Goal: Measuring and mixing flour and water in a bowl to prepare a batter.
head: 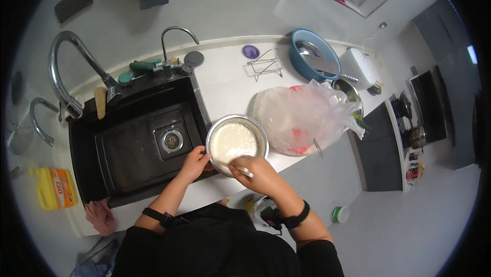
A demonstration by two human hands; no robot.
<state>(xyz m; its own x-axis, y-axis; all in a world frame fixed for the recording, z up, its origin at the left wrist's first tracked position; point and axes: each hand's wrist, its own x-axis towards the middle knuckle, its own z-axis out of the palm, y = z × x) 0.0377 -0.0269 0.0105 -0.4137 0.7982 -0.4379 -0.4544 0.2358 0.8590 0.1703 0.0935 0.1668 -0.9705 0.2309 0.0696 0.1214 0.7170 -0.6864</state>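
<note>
A stainless steel bowl (263, 136) stands on the counter's front edge, right beside the sink. Pale, creamy batter (234, 139) with small lumps or bubbles fills part of it. My left hand (196, 163) grips the bowl's rim at its near left side. Over the near edge of the bowl, my right hand (253, 171) is closed around a white utensil handle (245, 171). The working end of that utensil is hidden by my fingers and the batter. Just right of the bowl lies a large, translucent plastic bag (295, 116) with red print.
At left is a black sink (126, 162) with a tall chrome faucet (61, 58). A blue basin (303, 62) bears a cleaver (326, 66). Nearby are a wire rack (266, 66), a purple disc (251, 51), a yellow detergent jug (55, 188) and a pink cloth (100, 216).
</note>
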